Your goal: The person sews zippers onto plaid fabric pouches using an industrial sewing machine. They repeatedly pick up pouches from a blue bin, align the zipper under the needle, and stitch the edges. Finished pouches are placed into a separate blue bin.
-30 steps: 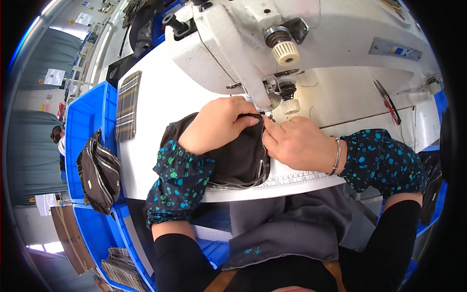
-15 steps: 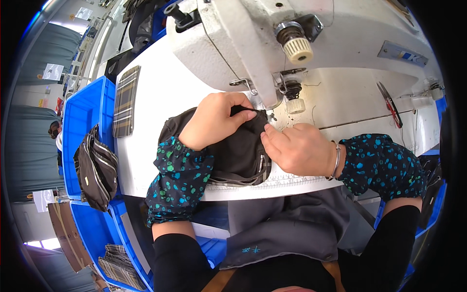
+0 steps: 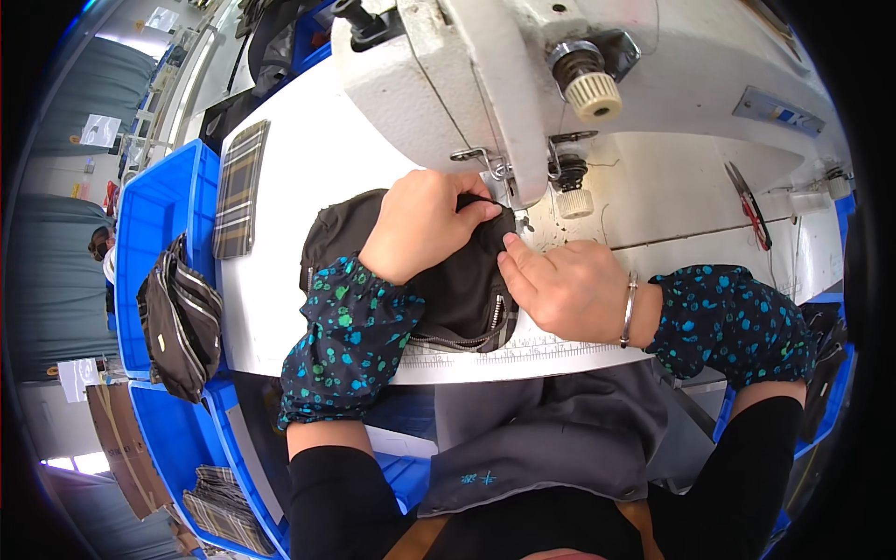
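A dark zippered fabric pouch (image 3: 457, 294) lies on the white sewing table, under the head of a white sewing machine (image 3: 420, 103). My left hand (image 3: 420, 224) rests over the pouch, thumb and fingers pinching its far edge close to the needle area. At the pouch's right edge, my right hand (image 3: 569, 289) is closed, thumb and index fingertip gripping the fabric just below the presser foot. A metal zip runs along the pouch's near right corner, and a strip of plaid shows at its lower rim. The needle tip is hidden behind the machine head.
Thread snips (image 3: 749, 207) with red on their handles lie on the right. A plaid fabric piece (image 3: 240, 191) sits at the table's left edge, beside a blue bin (image 3: 163, 205) with dark pouches (image 3: 177, 322) draped over it. A printed ruler (image 3: 532, 353) lines the front edge.
The picture has shifted slightly, so the machine appears a little farther right. Both hands keep their hold on the pouch, with hardly any movement against it.
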`<state>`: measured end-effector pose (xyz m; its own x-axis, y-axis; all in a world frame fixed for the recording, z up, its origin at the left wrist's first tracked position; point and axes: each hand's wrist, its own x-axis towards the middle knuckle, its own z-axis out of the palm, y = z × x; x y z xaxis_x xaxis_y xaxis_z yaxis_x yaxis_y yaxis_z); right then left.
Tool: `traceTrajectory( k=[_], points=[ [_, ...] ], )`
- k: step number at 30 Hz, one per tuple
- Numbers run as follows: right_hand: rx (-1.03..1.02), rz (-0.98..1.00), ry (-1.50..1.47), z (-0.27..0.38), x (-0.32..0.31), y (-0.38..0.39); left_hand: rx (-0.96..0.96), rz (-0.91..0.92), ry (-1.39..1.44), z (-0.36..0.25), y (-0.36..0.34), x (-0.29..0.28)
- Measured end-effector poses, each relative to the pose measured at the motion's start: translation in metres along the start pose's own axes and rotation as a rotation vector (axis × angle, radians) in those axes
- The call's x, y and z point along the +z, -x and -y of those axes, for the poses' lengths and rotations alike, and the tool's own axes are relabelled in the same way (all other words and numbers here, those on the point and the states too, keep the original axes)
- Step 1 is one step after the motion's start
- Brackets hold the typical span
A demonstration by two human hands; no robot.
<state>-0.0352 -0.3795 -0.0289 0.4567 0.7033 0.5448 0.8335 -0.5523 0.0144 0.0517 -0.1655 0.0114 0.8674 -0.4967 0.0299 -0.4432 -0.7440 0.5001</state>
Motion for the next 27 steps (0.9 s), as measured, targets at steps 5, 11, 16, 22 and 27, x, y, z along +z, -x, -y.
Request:
traceTrajectory(
  k=[5,11,16,22,27],
  points=[
    [0.002,0.004,0.014,0.001,-0.001,0.000,-0.008,-0.022,-0.009,-0.002,0.000,0.001],
    [0.001,0.020,0.038,0.002,-0.005,-0.002,-0.010,-0.120,-0.147,-0.013,0.008,0.004],
    [-0.002,0.035,0.084,0.005,-0.004,-0.002,-0.002,-0.073,-0.122,-0.010,0.006,0.005],
    [-0.001,0.011,0.113,0.001,-0.002,-0.002,0.019,-0.097,-0.063,-0.001,0.003,0.012],
    [0.021,0.044,0.130,-0.015,-0.001,-0.005,0.172,-0.283,-0.090,0.012,-0.014,0.023]
  ],
)
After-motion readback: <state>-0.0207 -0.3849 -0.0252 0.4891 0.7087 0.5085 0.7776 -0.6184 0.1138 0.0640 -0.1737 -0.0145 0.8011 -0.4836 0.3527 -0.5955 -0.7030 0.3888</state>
